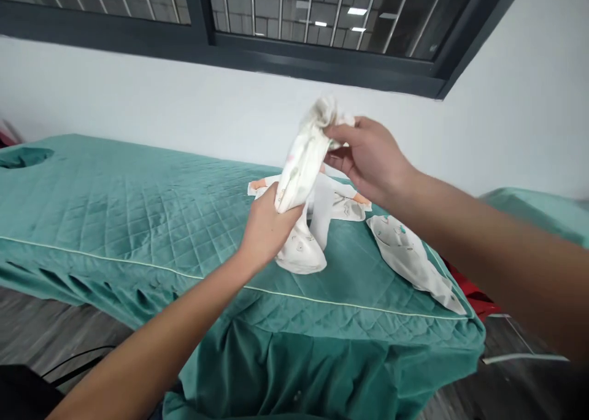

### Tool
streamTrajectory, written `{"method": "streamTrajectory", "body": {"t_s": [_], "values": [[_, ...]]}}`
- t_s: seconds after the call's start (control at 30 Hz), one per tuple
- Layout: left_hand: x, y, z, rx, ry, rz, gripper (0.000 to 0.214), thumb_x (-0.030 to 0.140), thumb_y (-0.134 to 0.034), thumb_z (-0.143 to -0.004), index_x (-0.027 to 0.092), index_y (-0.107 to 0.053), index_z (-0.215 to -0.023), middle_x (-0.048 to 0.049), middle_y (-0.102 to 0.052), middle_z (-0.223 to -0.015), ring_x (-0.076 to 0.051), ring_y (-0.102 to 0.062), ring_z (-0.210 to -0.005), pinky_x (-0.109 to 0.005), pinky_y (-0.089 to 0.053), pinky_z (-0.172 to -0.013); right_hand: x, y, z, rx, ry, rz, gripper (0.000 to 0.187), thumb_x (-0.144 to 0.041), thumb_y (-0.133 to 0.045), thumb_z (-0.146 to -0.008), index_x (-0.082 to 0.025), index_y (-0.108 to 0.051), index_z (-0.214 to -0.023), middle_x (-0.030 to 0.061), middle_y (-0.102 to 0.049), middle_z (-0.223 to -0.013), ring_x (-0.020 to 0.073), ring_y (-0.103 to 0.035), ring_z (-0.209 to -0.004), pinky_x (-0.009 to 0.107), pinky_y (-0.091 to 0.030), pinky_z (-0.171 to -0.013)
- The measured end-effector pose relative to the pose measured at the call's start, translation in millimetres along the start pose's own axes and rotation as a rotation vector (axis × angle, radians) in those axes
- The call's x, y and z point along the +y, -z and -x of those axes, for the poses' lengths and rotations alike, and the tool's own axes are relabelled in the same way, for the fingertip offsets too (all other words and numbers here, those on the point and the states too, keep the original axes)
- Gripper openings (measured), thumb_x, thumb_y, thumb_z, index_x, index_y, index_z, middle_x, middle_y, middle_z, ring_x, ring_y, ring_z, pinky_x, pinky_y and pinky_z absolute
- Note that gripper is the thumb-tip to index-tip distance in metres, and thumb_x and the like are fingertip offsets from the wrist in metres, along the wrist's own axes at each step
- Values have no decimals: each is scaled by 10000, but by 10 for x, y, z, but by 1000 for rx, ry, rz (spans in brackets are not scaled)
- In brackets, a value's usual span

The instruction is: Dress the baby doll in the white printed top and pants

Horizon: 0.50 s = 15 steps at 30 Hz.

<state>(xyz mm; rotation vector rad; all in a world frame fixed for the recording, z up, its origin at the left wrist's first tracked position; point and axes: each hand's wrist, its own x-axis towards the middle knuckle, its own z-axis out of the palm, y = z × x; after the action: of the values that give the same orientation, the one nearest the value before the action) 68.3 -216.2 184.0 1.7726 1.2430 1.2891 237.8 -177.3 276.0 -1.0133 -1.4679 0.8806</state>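
Both my hands hold a white baby garment (301, 165) with a small coloured print, raised above a green quilted bed. My left hand (271, 224) is closed around its lower part. My right hand (365, 153) pinches its bunched upper end between thumb and fingers. Behind it lies what looks like a baby doll in white clothes (347, 206), with an orange-toned hand (361, 199) showing at each side; its middle is largely hidden. Below my left hand, white printed fabric (301, 251) rests on the bed; whether it joins the held garment I cannot tell.
Another white printed cloth piece (409, 251) lies near the right end of the green bed (151, 224). A white wall (138, 101) with a dark-framed, barred window stands behind. Something red (473, 291) shows past the bed's right edge, and a thin black cable (78, 352) at lower left.
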Motion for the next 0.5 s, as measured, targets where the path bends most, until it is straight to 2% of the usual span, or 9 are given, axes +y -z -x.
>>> {"method": "streamTrajectory", "body": {"t_s": [0.1, 0.17, 0.23, 0.3, 0.33, 0.43, 0.47, 0.5], "values": [[-325, -22, -51, 222, -59, -46, 299, 213, -640, -788, 197, -571, -1078, -97, -530, -1266, -287, -496, -1275, -423, -410, -1122, 695, 132, -246, 202, -59, 138, 409, -346, -717, -776, -259, -460, -1082, 87, -550, -1259, 242, -611, -1113, 421, -583, -896], [-557, -68, -126, 259, -53, -30, 358, 192, -643, -782, 200, -545, -1126, -108, -467, -1337, -273, -441, -1339, -418, -352, -1175, 1172, 260, -410, 273, -82, 325, 512, -360, -737, -741, -254, -442, -1146, 124, -498, -1345, 281, -566, -1197, 446, -557, -933], [-795, -138, -207, 176, 64, 18, 405, 204, -637, -800, 200, -516, -1186, -114, -472, -1341, -266, -467, -1319, -438, -353, -1171, 1593, 388, -571, 273, -83, 499, 596, -380, -716, -748, -242, -416, -1244, 157, -430, -1428, 309, -526, -1271, 479, -515, -1000], [-1003, -206, -264, 80, 219, 44, 411, 205, -639, -799, 186, -511, -1190, -125, -510, -1308, -273, -505, -1286, -470, -374, -1147, 1935, 496, -731, 272, -111, 643, 686, -387, -697, -753, -203, -385, -1335, 190, -393, -1476, 332, -481, -1336, 505, -454, -1078], [-1081, -234, -276, 64, 251, 38, 406, 196, -642, -792, 183, -516, -1178, -129, -517, -1315, -280, -497, -1304, -484, -368, -1151, 2077, 543, -814, 271, -140, 701, 742, -394, -698, -753, -170, -366, -1378, 211, -387, -1488, 347, -461, -1360, 513, -424, -1108], [-1163, -296, -233, 91, 134, 48, 401, 174, -625, -807, 212, -535, -1195, -106, -496, -1418, -262, -430, -1401, -480, -320, -1197, 2420, 680, -1079, 243, -228, 814, 920, -477, -691, -779, -66, -274, -1488, 282, -383, -1507, 408, -420, -1400, 527, -356, -1164], [-1145, -321, -199, 77, 101, 96, 396, 183, -608, -832, 231, -540, -1220, -87, -507, -1430, -248, -444, -1399, -466, -330, -1198, 2515, 731, -1171, 216, -242, 828, 973, -531, -666, -800, -40, -225, -1515, 307, -383, -1506, 435, -418, -1400, 546, -346, -1164], [-1112, -354, -159, 24, 127, 173, 383, 198, -588, -863, 245, -548, -1241, -73, -544, -1408, -238, -494, -1360, -453, -363, -1181, 2605, 785, -1264, 173, -254, 828, 1024, -596, -624, -822, -20, -167, -1535, 334, -389, -1496, 464, -425, -1389, 579, -342, -1154]]}}
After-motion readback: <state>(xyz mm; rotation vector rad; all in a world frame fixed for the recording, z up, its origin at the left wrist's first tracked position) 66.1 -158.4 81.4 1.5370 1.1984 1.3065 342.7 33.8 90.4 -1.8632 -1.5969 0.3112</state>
